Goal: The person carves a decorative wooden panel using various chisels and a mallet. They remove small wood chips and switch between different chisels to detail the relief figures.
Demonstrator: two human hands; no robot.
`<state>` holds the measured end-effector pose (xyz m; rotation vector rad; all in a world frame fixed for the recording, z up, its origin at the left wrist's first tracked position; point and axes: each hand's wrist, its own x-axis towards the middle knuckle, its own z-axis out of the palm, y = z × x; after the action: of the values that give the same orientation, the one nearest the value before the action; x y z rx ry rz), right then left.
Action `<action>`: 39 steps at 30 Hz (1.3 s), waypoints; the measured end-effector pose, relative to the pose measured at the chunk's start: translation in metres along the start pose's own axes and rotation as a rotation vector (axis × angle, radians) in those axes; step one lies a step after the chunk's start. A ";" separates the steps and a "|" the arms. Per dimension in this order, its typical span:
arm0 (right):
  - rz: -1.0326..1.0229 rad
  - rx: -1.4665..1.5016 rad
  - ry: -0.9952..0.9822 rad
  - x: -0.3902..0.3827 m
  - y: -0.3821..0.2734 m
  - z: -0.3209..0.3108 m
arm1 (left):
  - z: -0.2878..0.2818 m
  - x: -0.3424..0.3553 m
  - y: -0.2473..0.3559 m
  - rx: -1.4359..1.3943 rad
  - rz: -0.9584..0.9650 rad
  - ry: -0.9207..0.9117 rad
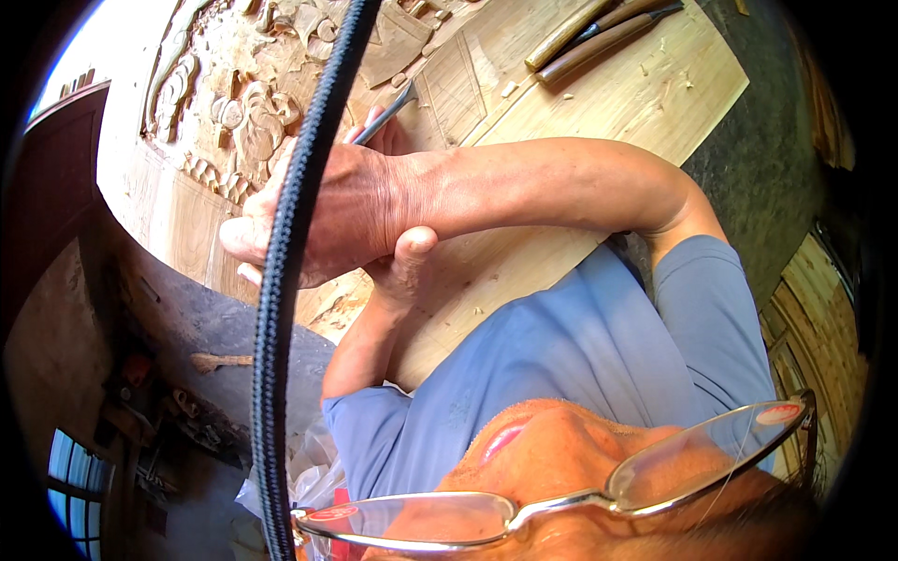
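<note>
Head view: right hand (332, 210) fisted on chisel (385, 114) over carved panel (234, 103); left hand (402, 262) grips right wrist; spare chisels (599, 37) on board (599, 103).

A slim metal carving chisel (388, 112) slants over the pale, relief-carved wooden panel (234, 122).

The chisel (385, 114) sticks out beyond the fingers (245, 236), over the carved wooden panel (234, 122); spare chisels (599, 37) lie far right of them.
</note>
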<state>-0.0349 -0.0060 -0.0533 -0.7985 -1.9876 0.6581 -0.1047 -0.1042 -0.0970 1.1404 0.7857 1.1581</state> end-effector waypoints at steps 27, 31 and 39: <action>-0.123 -0.740 0.072 -0.024 -0.053 -0.145 | -0.034 0.016 0.005 1.213 0.438 -0.297; 0.021 -0.656 0.519 -0.068 -0.064 -0.189 | -0.025 -0.022 0.014 0.377 0.143 -0.769; 0.276 0.072 0.764 -0.134 -0.062 -0.155 | -0.015 -0.027 0.035 0.849 0.729 -0.395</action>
<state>0.1374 -0.1239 -0.0056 -1.0908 -1.1691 0.4730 -0.1357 -0.1257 -0.0702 2.4243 0.5544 1.1184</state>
